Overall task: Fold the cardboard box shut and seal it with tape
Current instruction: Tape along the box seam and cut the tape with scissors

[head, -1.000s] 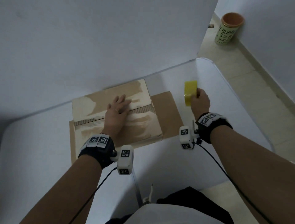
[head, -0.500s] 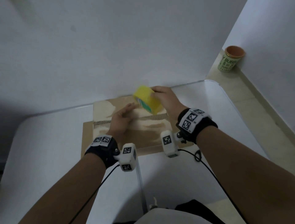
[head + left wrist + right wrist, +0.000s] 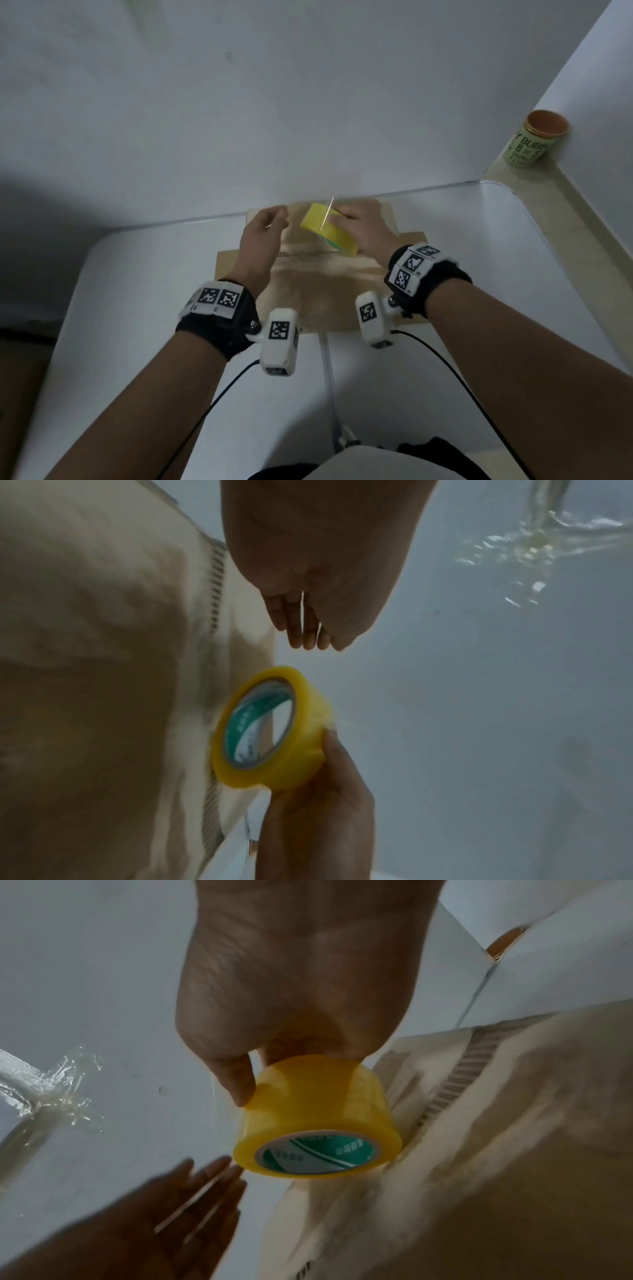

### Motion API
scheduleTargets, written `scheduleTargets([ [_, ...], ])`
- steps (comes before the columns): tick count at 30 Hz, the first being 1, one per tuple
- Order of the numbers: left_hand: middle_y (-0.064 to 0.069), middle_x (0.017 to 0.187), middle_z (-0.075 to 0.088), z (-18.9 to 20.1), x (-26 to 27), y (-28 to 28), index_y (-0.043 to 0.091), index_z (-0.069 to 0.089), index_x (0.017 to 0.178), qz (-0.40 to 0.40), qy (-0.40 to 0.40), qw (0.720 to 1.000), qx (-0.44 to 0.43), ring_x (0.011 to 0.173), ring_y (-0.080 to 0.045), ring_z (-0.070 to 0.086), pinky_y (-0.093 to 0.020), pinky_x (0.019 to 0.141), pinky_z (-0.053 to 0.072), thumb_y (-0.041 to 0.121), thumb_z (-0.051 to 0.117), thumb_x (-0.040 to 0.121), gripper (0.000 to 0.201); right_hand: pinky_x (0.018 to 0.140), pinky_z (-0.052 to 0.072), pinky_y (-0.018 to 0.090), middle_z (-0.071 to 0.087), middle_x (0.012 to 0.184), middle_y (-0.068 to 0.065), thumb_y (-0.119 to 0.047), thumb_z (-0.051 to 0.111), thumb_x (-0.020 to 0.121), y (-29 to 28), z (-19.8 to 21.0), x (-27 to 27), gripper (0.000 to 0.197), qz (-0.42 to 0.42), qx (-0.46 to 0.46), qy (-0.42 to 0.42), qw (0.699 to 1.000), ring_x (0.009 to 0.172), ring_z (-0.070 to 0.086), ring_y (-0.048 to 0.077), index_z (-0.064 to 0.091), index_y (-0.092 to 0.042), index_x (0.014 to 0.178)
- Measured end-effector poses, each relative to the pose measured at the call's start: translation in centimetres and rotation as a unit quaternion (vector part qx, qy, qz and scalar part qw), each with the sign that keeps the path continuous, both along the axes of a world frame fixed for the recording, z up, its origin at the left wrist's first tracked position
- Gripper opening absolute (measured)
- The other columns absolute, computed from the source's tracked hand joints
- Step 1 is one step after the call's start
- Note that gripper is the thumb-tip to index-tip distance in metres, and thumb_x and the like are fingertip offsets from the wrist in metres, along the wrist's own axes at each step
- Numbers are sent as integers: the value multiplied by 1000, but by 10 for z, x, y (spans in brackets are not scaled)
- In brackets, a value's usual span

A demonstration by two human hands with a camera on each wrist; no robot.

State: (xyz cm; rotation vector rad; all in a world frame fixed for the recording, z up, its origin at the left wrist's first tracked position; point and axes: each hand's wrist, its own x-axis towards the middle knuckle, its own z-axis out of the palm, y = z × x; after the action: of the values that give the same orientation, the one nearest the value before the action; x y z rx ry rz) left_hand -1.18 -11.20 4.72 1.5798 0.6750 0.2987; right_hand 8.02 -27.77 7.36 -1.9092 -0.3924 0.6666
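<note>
A brown cardboard box [image 3: 318, 274] lies on a white table [image 3: 144, 308], pushed up near the table's far edge, which runs along a pale wall [image 3: 274, 102]. Its top flaps are folded down flat, and their corrugated cut edges meet in a seam across the middle. The cardboard surface is worn, with pale patches where the outer paper has peeled. A flat piece of the same cardboard sticks out past the box at the left and right.

The right hand [image 3: 363, 229] is above the far part of the box, thumb and fingers closed around a roll of yellow tape [image 3: 329, 229]. The roll is wide, translucent yellow, with a green and white printed core, and it is tilted, its lower rim close to the box top near the seam. Whether it touches the cardboard cannot be told.

The left hand [image 3: 263, 236] hovers just left of the roll, above the box's far left part. Its fingers are held together, nearly straight, holding nothing, with the tips just short of the roll.

The table has bare surface to the left, right and near side of the box; its rounded right corner gives way to a tiled floor, where a green can [image 3: 534, 144] stands by the wall. Crumpled clear film [image 3: 51, 1093] shows in the wrist views, well apart from the box.
</note>
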Motion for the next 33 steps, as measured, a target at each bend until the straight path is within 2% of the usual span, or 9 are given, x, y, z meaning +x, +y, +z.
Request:
scheduleTargets([
  [5,10,104,62,30,14,-19,22,61,108,-122,34,984,124,93,-1,59,-19,72,44,54,60,86,39,72,43,24,64,92,-5,-33,51,97,5,6,-1,29,21,-9,-2,1000,85,58,10,64,-17,118],
  [8,7,106,54,30,18,-16,19,57,110,-139,65,978,144,90,-7,55,-21,67,44,50,70,80,45,73,47,29,66,90,-1,-32,51,97,5,7,0,20,28,-6,-5,1000,85,59,12,66,-23,107],
  [11,4,97,63,27,20,-8,14,63,99,-125,58,986,94,79,-9,55,-20,61,41,30,70,84,22,84,49,40,67,96,4,-34,54,95,3,5,2,13,36,-5,-2,999,91,61,18,64,-28,101],
  [15,7,90,66,27,17,0,13,67,91,-143,53,987,43,77,-1,58,-14,69,40,17,66,88,5,72,44,29,63,86,0,-32,53,97,3,2,1,21,54,-8,-8,998,78,57,12,66,-20,107],
  [18,5,100,69,27,13,5,16,69,93,-154,64,986,10,95,-6,60,-22,84,44,19,60,92,10,79,46,34,68,99,11,-34,52,97,2,0,0,29,61,-10,-19,998,87,60,18,66,-15,115],
  [21,2,107,70,29,8,9,17,72,96,-131,62,989,-42,107,-13,61,-29,94,45,30,46,98,30,84,47,36,68,108,12,-35,52,97,4,2,0,31,76,-25,-39,996,96,63,26,65,-17,119],
  [25,4,97,67,20,2,10,16,67,94,-111,69,990,-60,97,-15,62,-31,90,46,50,56,89,36,91,46,36,69,106,-1,-39,55,94,14,3,3,35,114,-68,-113,985,100,62,19,67,-17,118],
  [29,2,87,65,4,-6,4,14,65,89,-56,35,993,-100,84,-12,59,-24,77,47,18,62,91,5,101,45,41,67,120,0,-49,59,87,23,-5,7,45,131,-98,-127,978,113,60,17,66,-20,122],
  [33,-1,81,67,-14,-15,6,9,64,88,-5,2,976,-218,71,-8,63,-19,66,52,11,57,94,10,83,46,35,67,96,1,-57,55,87,35,-6,2,44,174,-154,-177,956,92,60,20,67,-15,95],
])
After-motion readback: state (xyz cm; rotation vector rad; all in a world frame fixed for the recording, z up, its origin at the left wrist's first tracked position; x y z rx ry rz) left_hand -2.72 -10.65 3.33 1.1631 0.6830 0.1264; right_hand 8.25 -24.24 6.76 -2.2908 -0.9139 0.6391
